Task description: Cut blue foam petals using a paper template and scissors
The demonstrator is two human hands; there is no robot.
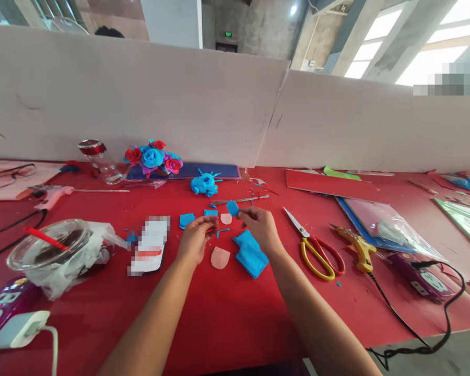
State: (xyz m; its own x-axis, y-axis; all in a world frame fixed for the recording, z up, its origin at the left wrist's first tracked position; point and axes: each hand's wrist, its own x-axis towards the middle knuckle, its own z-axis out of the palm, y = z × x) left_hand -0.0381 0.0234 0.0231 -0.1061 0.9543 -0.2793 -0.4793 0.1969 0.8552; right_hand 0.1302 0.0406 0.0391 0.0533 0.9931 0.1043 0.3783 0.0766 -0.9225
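Note:
My right hand [260, 225] pinches a small blue paper piece [232, 208] between thumb and fingers above the red table [227, 313]. My left hand [196, 237] is curled, fingertips pressed together near a small blue scrap; what it grips is too small to name. A pink petal template [220, 257] lies just below the hands, another pale one [226, 219] between them. A stack of blue paper [251, 254] lies under my right wrist. More blue squares [186, 220] sit left of the hands. A finished blue paper flower [204, 184] lies farther back.
Yellow-handled scissors [315, 245] and a yellow glue gun [358, 248] lie to the right, with a purple power strip [423, 274] and black cable. A flower bouquet [153, 156], glass jar [100, 159], lidded cup in a bag [57, 250] and a phone [151, 250] stand left. White partition boards [141, 99] close the back.

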